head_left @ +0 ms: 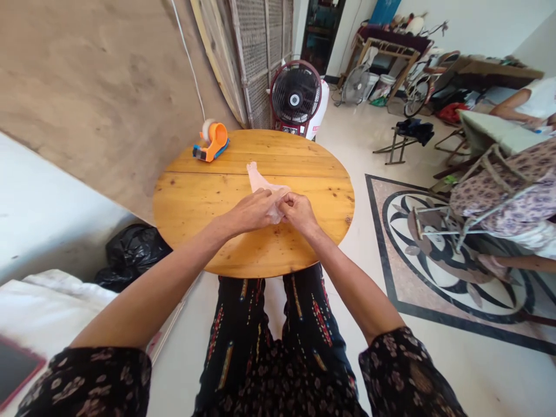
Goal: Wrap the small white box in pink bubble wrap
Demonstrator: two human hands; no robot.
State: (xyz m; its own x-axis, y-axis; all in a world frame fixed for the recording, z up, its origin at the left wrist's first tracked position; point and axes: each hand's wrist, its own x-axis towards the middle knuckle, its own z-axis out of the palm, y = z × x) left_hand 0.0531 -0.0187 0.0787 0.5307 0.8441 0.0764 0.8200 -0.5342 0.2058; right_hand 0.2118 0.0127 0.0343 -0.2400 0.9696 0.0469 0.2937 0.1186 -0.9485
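Head | 2 hands (299, 212) hold, partly hide plastic (259, 180) | tape dispenser (214, 142), fan (295, 92) beyond

Arms (174, 284) angled inward — left hand (257, 209) palm down, right hand (297, 211) pinching.

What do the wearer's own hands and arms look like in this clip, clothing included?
The left hand and right hand are bare, with no gloves. The left sleeve and right sleeve are loose and black with a pale floral print, ending around the elbows, leaving the forearms uncovered.
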